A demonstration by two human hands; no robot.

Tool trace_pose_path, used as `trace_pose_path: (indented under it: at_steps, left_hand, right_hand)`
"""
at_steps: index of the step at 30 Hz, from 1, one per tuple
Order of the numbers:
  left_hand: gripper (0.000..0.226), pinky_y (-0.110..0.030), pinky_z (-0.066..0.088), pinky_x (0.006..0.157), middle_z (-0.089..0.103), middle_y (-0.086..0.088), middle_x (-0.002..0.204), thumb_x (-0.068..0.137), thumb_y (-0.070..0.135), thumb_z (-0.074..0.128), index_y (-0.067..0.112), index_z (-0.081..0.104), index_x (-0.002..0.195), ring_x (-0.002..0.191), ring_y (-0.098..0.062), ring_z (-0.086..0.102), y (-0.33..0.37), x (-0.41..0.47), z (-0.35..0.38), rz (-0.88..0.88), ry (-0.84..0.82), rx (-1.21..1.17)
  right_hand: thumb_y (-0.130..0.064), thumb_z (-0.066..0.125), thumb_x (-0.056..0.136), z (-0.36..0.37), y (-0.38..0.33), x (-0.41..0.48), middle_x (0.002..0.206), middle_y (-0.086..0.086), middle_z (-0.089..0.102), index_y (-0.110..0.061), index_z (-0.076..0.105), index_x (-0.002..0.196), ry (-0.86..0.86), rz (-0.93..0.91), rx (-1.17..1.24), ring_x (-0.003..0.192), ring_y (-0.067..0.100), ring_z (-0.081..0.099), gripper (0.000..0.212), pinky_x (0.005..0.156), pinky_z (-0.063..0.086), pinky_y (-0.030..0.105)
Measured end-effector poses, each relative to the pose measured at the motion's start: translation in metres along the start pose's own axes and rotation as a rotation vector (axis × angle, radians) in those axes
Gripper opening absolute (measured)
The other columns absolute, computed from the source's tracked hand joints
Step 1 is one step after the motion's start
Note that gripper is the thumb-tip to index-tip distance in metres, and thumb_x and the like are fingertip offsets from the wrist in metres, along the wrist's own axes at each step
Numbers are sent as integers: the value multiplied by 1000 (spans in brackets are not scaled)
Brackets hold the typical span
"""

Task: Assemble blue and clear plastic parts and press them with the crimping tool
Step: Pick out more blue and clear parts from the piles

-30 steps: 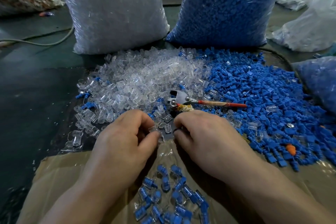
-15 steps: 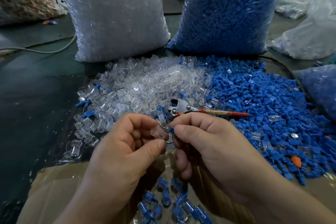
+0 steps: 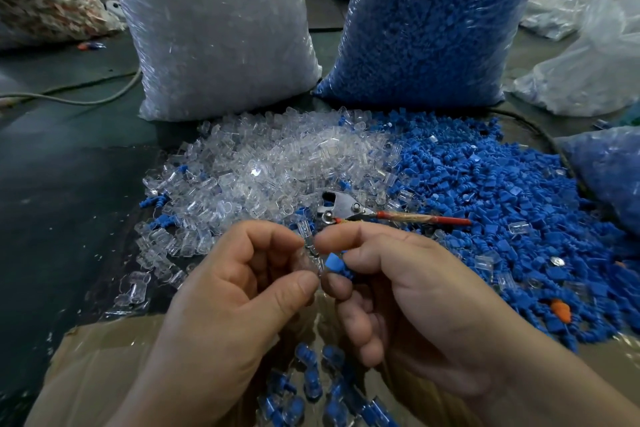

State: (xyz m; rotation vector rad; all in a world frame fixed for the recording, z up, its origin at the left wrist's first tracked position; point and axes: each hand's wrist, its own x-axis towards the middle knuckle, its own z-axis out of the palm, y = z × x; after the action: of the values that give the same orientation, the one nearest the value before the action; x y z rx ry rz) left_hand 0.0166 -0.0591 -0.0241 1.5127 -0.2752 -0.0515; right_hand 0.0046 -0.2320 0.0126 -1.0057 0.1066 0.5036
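Blue part (image 3: 334, 262) (smooth, flat-faced plastic)

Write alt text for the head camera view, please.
The left hand pinches a clear part, the right hand a blue part, held close together. Behind them lie the crimping tool, a clear pile and a blue pile.

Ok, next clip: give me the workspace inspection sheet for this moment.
Surface: dark table, cardboard sheet at the near edge.
Job's things: clear parts pile beside blue parts pile; crimping tool lies between them, untouched; assembled pieces on the cardboard.
Clutter: orange piece in the blue parts pile.
Hands: left hand pinches a clear part, right hand pinches a blue part, the two nearly meeting.
Cables: grey cable on the table, far left.
Surroundings: upright bag of clear parts labelled SJ-017, bag of blue parts beside it.
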Motion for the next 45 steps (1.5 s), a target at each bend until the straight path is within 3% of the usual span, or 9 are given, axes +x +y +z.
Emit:
trace_pose_path:
  at_steps: [6, 10, 12, 16, 21, 26, 36, 42, 45]
  left_hand:
    - [37, -19, 56, 65, 75, -4, 86, 62, 29, 82, 40, 76, 97, 75, -12, 71, 0, 1, -1, -25, 11, -8]
    - [42, -18, 55, 63, 74, 1, 83, 60, 27, 86, 36, 77, 100, 73, -8, 69, 2, 0, 0, -21, 12, -4]
    - [34, -21, 57, 61, 74, 1, 83, 68, 20, 80, 35, 77, 99, 73, -9, 70, 1, -1, 1, -28, 28, -21]
    - [34, -26, 62, 65, 76, -6, 90, 64, 21, 79, 35, 76, 95, 81, -23, 77, 3, -1, 1, -57, 47, -65]
    - [34, -18, 57, 61, 76, -7, 88, 62, 21, 79, 33, 77, 94, 76, -18, 76, 6, 0, -1, -66, 55, -79]
    - [34, -20, 55, 58, 75, -4, 82, 59, 35, 83, 33, 77, 92, 68, -14, 71, 4, -1, -2, -75, 27, 16]
    - [32, -18, 53, 56, 74, 2, 78, 58, 42, 83, 36, 76, 89, 65, -9, 69, 4, -4, -3, -63, 24, 94]
    - [42, -27, 57, 61, 71, 1, 75, 56, 47, 88, 38, 75, 95, 67, -15, 69, 6, -7, -5, -70, -12, 134]
    - [35, -23, 57, 62, 74, -1, 83, 63, 42, 76, 40, 75, 97, 71, -13, 71, 8, -6, -5, -56, -73, 124]
  right_hand:
    - [0, 38, 95, -2, 0, -3, 68, 13, 56, -3, 68, 99, -69, -27, 84, 44, 20, 55, 30, 38, 49, 26]
    - [-4, 58, 84, 2, 3, -5, 73, 16, 63, -3, 57, 104, -29, -119, 94, 53, 25, 63, 21, 44, 54, 29]
    - [-9, 64, 77, 1, 5, -4, 75, 14, 68, -4, 55, 101, 45, -222, -15, 59, 23, 67, 26, 49, 57, 29]
    - [-3, 63, 89, -2, 8, -3, 88, 5, 74, -21, 64, 100, 181, -442, -454, 76, 20, 73, 21, 64, 59, 30]
    - [-5, 67, 87, -3, 14, -3, 92, -1, 74, -25, 72, 91, 169, -541, -586, 80, 19, 72, 20, 68, 60, 32]
    - [-20, 68, 83, -5, 14, -3, 96, -10, 67, -28, 72, 91, 185, -680, -851, 89, 18, 66, 12, 74, 55, 32]
    - [-24, 61, 89, -6, 14, -3, 96, -18, 64, -24, 73, 102, 213, -754, -1133, 92, 3, 63, 17, 77, 51, 20]
    - [-36, 61, 84, -4, 15, -7, 85, -12, 67, -34, 63, 95, 194, -579, -973, 79, 11, 66, 11, 67, 56, 39]
    - [-34, 59, 89, -4, 13, -8, 88, -15, 64, -30, 64, 94, 257, -742, -1225, 85, 7, 63, 8, 70, 51, 29]
